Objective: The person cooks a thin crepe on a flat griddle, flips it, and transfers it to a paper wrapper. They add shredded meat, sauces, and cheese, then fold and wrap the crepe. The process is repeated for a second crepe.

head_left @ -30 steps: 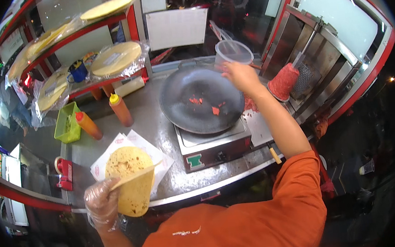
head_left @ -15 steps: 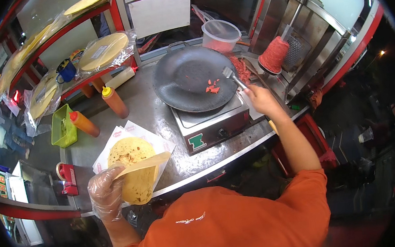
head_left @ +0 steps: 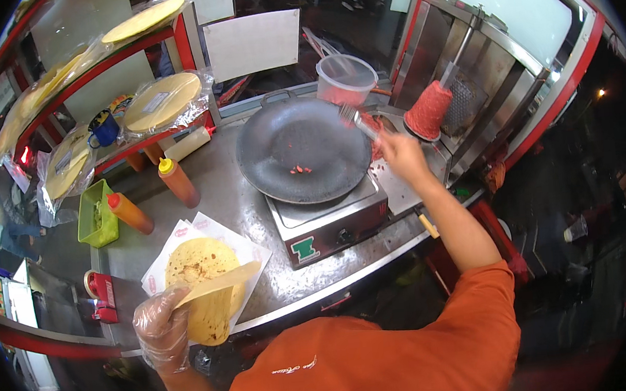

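A browned flatbread lies over white paper at the near edge of the worktop, its lower end overhanging. The gloved left hand pinches a raised layer at its left side; whether that is a fold or a second piece, I cannot tell. The burner and dark pan stand right of the bread, between it and the bare right hand, which is closed round a metal utensil over the pan's right rim. Small red bits lie in the pan. Beyond the bread are two squeeze bottles and a green basket; left of it, a red dispenser. Farther out stand a clear tub, a red meat cone and a shelf of wrapped flatbreads.
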`<move>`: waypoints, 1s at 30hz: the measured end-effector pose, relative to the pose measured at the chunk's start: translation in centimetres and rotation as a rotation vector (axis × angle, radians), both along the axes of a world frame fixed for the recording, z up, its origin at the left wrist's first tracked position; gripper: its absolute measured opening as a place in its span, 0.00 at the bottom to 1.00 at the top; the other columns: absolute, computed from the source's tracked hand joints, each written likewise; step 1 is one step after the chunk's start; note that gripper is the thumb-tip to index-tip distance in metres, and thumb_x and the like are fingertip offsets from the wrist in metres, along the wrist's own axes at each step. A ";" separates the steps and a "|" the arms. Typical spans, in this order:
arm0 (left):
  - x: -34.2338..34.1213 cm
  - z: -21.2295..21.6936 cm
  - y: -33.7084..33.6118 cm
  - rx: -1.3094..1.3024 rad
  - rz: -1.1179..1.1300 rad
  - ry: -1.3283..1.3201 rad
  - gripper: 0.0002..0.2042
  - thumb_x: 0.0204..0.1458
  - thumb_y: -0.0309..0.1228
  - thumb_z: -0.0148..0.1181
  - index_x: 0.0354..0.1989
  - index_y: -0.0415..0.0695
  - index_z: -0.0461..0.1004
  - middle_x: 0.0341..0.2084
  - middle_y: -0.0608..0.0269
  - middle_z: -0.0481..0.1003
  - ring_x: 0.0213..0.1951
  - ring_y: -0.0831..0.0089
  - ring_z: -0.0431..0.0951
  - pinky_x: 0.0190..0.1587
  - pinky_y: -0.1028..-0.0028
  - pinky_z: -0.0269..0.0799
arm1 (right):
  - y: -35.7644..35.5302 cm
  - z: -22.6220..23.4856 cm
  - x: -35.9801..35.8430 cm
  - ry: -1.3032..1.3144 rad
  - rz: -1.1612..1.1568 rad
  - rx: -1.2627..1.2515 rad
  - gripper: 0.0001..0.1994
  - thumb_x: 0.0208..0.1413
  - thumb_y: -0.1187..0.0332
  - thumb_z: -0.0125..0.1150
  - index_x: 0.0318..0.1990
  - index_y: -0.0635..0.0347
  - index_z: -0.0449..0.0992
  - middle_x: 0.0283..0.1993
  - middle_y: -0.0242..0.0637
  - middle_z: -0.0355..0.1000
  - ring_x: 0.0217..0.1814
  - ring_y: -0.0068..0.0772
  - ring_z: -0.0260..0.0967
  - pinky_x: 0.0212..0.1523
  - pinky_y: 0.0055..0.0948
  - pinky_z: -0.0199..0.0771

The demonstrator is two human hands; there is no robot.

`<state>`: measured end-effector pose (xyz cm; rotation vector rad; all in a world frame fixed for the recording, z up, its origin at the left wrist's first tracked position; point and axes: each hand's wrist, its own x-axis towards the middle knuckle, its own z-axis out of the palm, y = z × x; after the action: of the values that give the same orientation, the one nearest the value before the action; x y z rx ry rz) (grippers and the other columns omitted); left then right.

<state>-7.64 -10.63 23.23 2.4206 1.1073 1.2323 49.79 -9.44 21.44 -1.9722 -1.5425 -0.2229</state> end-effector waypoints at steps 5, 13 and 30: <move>1.6 0.2 -1.7 -0.129 0.075 -0.085 0.09 0.47 0.19 0.73 0.37 0.38 0.83 0.30 0.51 0.83 0.31 0.56 0.85 0.36 0.65 0.78 | 11.4 4.3 9.6 0.006 -0.167 0.089 0.20 0.65 0.55 0.64 0.54 0.61 0.83 0.50 0.58 0.80 0.55 0.57 0.80 0.53 0.44 0.78; 1.8 1.6 -3.1 0.016 0.155 0.050 0.08 0.46 0.22 0.74 0.36 0.41 0.83 0.29 0.53 0.83 0.28 0.55 0.83 0.33 0.64 0.75 | 13.2 2.3 3.8 0.069 0.370 -0.034 0.23 0.64 0.50 0.64 0.58 0.55 0.82 0.56 0.53 0.79 0.59 0.57 0.77 0.59 0.48 0.76; 2.1 2.7 0.6 0.040 -0.086 0.046 0.12 0.43 0.20 0.74 0.38 0.42 0.84 0.31 0.53 0.84 0.30 0.56 0.85 0.35 0.63 0.78 | -3.5 -2.8 -16.5 -0.031 0.034 -0.207 0.22 0.71 0.57 0.53 0.59 0.69 0.75 0.45 0.58 0.77 0.44 0.63 0.80 0.46 0.54 0.81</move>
<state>-5.57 -10.04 25.97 2.5095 0.9887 1.1888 33.28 -12.95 18.60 -2.1069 -1.6749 -0.0819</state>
